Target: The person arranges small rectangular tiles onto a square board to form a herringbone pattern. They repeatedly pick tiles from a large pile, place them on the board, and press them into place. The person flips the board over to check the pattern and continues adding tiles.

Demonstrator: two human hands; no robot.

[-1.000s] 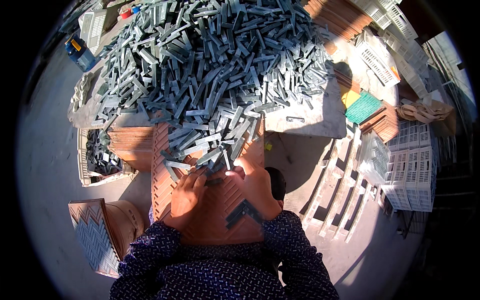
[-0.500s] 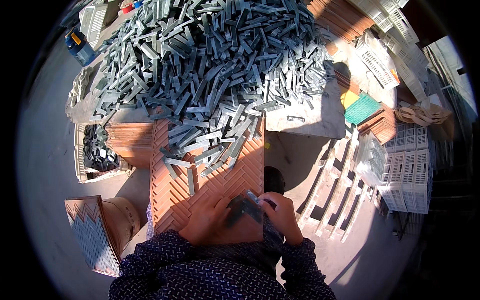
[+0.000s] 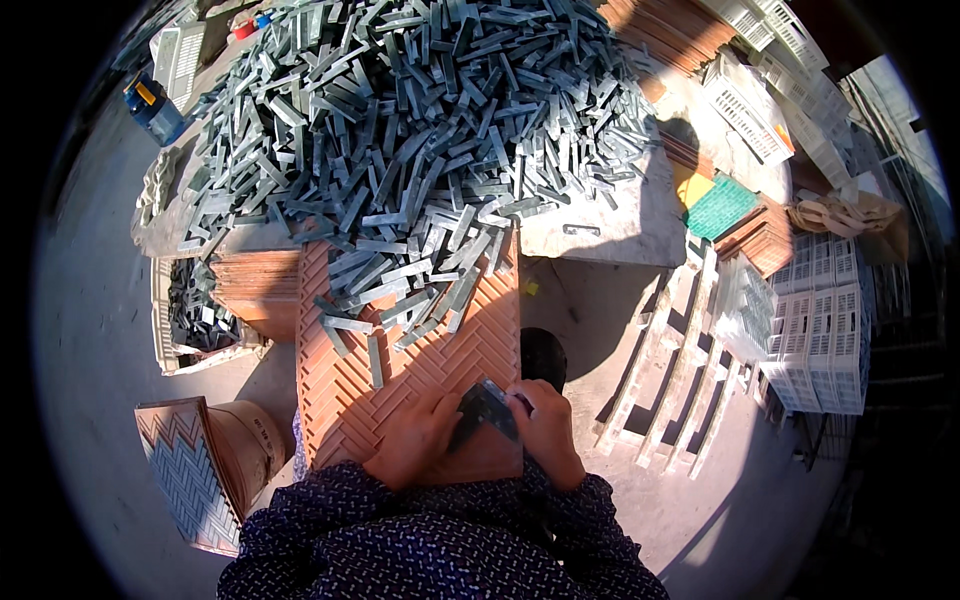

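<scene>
An orange-brown tray (image 3: 350,410) with a raised herringbone pattern stretches from the table edge to my body. At its shaded near end lie a few dark stone strips (image 3: 487,413), set at angles in the slots. My right hand (image 3: 552,432) is closed at their right side, thumb and finger pinching the end of one strip. My left hand (image 3: 412,440) rests on the tray with bent fingers, its fingertips against the strips' left side. The hands partly hide the strips. Loose grey strips (image 3: 400,290) cover the tray's far end.
A large heap of stone strips (image 3: 400,120) fills the table (image 3: 610,235). At left stand a crate of dark pieces (image 3: 160,310), stacked brown trays (image 3: 255,290) and a filled herringbone tray (image 3: 190,480). A wooden pallet (image 3: 650,370) and white crates (image 3: 820,340) are at right.
My right hand has moved slightly left and in toward the strips, bringing its strip closer against the others. The left hand stays nearly in place. The whole view has shifted slightly.
</scene>
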